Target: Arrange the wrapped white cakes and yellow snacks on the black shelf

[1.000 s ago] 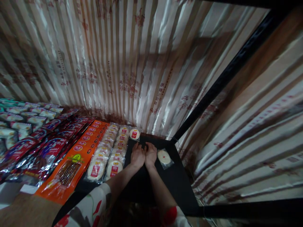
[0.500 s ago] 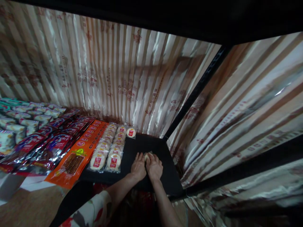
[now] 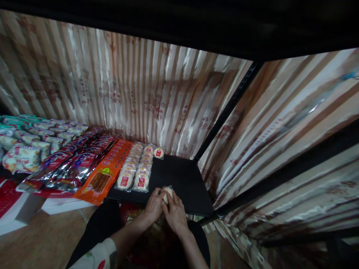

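Note:
Both my hands are close together near the front edge of a black shelf board (image 3: pixel 179 172). Between them is a round white rice cracker (image 3: pixel 168 192) in a clear wrapper. My left hand (image 3: pixel 155 204) curls its fingers against the packet's left side. My right hand (image 3: pixel 175 212) has its thumb and fingers around the other side, hiding part of it. Left of the hands, wrapped rice crackers (image 3: pixel 141 181) with red labels overlap in two rows. A single one (image 3: pixel 158 152) lies at the back, right of the rows.
Orange snack packs (image 3: pixel 99 181), shiny dark red packs (image 3: pixel 81 166) and white patterned bags (image 3: pixel 24 157) fill the left side. A striped curtain (image 3: pixel 134 86) hangs behind and to the right. A black post (image 3: pixel 224 116) rises from the board's back right corner; a dark shelf (image 3: pixel 179 22) is overhead.
My hands have moved back towards me with the wrapped rice cracker, from the middle of the board to near its front edge. The view has shifted slightly.

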The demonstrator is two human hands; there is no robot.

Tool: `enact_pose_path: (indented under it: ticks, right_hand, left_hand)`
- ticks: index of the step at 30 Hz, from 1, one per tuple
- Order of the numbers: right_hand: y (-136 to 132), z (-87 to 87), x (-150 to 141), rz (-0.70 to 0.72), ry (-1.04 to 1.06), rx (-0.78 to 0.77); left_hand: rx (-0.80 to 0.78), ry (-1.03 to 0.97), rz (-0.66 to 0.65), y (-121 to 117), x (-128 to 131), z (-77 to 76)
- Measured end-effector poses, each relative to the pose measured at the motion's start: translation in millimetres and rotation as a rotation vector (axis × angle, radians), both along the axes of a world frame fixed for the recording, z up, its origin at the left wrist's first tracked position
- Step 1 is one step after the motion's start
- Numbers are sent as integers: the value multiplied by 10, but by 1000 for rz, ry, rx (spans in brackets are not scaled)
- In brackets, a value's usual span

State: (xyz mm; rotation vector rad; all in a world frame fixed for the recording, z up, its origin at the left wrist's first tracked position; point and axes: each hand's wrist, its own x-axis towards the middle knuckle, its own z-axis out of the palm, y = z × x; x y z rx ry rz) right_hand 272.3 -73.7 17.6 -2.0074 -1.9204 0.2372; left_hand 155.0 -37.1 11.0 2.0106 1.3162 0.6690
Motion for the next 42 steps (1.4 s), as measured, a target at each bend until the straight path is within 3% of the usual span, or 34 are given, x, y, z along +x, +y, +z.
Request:
enact_pose_path:
  ticks: [6, 12, 16, 21, 28, 33, 36, 39, 42]
  right_hand:
    - [2, 103, 43, -3, 540, -3]
    - [62, 206, -122, -195, 1288, -42]
    - [128, 150, -148, -409, 1479, -5]
    - [219, -2, -90, -491, 1592, 3]
    - [388, -157, -56, -474, 1569, 47]
    - [523, -144, 21, -423, 1430, -4]
    - [592, -72, 148, -391, 1268, -23]
    - [642, 109, 315, -150, 954, -72]
    - [696, 350, 443, 107, 667, -82]
  left_hand:
    - [35, -278, -16, -5, -16, 78]
    - [134, -279, -12, 33, 62, 250]
    - [172, -208, 23, 11, 73, 227]
    - [140, -63, 224, 24, 42, 126]
    - [22, -138, 233, 156, 97, 56]
    - [35, -83, 230, 260, 110, 38]
    - [137, -1, 229, 304, 80, 90]
    - [288, 46, 179, 353, 54, 187]
    - [220, 103, 72, 405, 58, 250]
